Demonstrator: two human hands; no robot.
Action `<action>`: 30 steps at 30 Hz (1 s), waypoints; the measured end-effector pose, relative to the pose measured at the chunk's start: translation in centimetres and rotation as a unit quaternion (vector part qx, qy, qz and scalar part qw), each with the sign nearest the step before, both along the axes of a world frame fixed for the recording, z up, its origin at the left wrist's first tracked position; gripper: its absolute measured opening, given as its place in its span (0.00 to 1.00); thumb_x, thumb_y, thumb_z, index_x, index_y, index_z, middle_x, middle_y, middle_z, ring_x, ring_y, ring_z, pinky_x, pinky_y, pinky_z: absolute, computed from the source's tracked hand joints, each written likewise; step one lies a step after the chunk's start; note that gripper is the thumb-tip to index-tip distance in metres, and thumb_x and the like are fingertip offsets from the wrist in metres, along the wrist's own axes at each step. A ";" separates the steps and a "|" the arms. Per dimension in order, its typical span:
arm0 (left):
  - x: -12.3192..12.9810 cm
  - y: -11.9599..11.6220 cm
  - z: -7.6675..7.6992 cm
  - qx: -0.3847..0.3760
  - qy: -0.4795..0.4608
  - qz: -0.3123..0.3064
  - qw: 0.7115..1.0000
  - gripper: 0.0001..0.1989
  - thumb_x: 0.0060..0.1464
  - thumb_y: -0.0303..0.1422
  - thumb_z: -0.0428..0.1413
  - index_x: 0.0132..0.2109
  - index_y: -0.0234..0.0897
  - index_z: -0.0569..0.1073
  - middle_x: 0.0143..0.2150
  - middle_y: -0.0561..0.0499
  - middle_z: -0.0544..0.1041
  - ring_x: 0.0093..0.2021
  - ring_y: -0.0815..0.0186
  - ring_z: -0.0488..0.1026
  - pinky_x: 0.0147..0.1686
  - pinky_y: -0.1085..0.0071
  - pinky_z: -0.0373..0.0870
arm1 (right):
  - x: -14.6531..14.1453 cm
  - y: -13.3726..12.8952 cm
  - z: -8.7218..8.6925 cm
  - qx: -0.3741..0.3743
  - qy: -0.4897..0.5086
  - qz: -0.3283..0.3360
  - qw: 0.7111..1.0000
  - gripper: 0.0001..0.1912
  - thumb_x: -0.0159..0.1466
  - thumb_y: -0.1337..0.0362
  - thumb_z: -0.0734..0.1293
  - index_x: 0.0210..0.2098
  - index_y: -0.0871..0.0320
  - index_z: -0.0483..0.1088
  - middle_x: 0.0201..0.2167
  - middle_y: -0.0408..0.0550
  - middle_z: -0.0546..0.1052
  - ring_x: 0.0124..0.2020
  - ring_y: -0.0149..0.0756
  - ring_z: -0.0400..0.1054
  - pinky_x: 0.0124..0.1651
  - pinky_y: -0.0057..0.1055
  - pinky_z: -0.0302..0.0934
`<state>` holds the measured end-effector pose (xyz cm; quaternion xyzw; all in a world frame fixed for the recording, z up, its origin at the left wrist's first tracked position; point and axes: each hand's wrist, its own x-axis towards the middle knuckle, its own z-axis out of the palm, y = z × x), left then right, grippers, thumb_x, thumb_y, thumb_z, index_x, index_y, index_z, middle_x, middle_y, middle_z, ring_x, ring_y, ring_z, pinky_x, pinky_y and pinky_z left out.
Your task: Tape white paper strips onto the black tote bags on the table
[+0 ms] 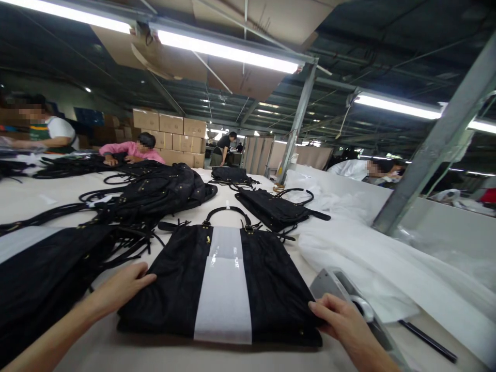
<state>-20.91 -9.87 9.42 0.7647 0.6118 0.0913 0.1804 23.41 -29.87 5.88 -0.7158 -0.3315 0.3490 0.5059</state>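
Note:
A black handbag [271, 279] lies flat in front of me, its handle pointing away. Round its middle runs a white wrap [223, 299]. The fingers of my right hand [339, 315] are pinched on the bag's right edge, near the lower corner. On the left side, my left hand [122, 284] rests at the bag's edge with its thumb on the black material; its other fingers look curled round that edge. Another black bag [42, 274] with a white band lies at the far left, beside my left forearm.
Black bags [166, 191] are heaped behind on the table [101, 356], with another bag [271, 206] right of them. White sheeting [372, 258], a tape dispenser [333, 284] and a black rod [428, 341] lie right. A metal post [430, 139] rises there. Several people work farther off.

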 end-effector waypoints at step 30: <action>28.1 -10.7 -4.2 0.161 -0.066 -0.427 0.887 0.26 0.62 0.22 0.49 0.65 0.39 0.62 0.47 0.46 0.71 0.46 0.59 0.70 0.48 0.62 0.70 | -0.9 0.3 -2.7 0.063 -0.198 0.023 0.978 0.08 0.56 0.61 0.60 0.27 0.56 0.68 0.26 0.46 0.75 0.31 0.41 0.67 0.41 0.35 0.62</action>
